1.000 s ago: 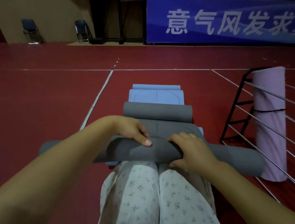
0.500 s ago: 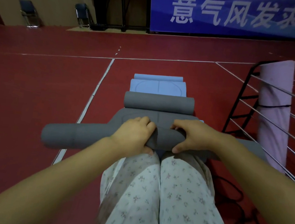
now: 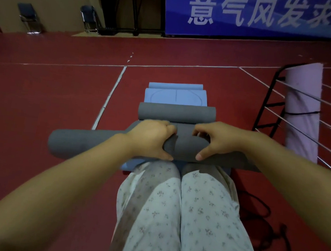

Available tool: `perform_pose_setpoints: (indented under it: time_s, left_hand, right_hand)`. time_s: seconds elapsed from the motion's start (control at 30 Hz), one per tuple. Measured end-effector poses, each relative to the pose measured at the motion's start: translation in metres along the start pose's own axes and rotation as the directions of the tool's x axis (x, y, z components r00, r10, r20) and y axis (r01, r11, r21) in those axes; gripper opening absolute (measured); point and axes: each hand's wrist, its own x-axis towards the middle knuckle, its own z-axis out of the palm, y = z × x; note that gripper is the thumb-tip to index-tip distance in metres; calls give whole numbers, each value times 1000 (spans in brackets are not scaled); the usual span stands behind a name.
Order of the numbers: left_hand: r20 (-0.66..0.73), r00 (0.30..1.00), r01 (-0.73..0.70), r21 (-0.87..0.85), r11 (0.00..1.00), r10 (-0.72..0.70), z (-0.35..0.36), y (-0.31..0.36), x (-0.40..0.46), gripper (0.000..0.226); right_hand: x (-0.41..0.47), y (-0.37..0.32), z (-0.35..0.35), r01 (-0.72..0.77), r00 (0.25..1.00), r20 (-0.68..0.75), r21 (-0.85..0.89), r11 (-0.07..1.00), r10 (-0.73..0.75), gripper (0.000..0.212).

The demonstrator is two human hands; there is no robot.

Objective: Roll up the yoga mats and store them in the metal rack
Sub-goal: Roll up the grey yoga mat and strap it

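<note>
Gripping the grey mat roll [image 3: 87, 144] lying across the knees, the left hand [image 3: 150, 139] and right hand [image 3: 219, 141] are curling their fingers around it; the blue banner [image 3: 265, 16] behind is reading "意气风发求真", beside the metal rack [image 3: 270, 109].

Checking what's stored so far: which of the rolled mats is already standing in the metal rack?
The pink mat, upright inside the metal rack on the right. The grey roll and the others lie on the floor.
</note>
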Motion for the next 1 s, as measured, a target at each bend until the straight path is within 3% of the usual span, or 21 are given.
perform_pose_setpoints:
  time_s: [0.23,0.33,0.47,0.67,0.73,0.83,0.9,1.0]
  left_hand:
    - [-200,950,-236,54,970,242,-39,41,-56,60]
    - [-110,972,-206,15,978,206,-19,53,-70,56]
    - [51,998,-41,-105,994,46,-11,48,-69,55]
    - [344,939,126,-325,937,-6,-23,29,-30,53]
    - [436,900,204,-396,895,-12,-25,23,-19,48]
    - [526,850,315,-481,818,-18,-24,12,-8,42]
    - [572,820,372,-518,770,-11,-21,5,-3,36]
    - [617,787,439,-553,709,-5,-15,-4,4,35]
  right_hand:
    - [-87,-40,11,41,994,-94,-179,983,-58,63]
    - [-89,-42,38,41,998,-46,-139,989,-48,61]
    - [-63,-36,31,28,992,120,-42,999,-23,56]
    - [-41,-26,18,-65,960,276,72,995,42,60]
    - [-45,-28,19,-56,981,184,-24,998,60,67]
    - [-58,-40,27,8,996,-91,-101,995,-17,72]
    - [-64,-48,40,47,987,-147,-75,996,-58,78]
    - [-64,-52,70,-10,970,-241,-115,993,-18,90]
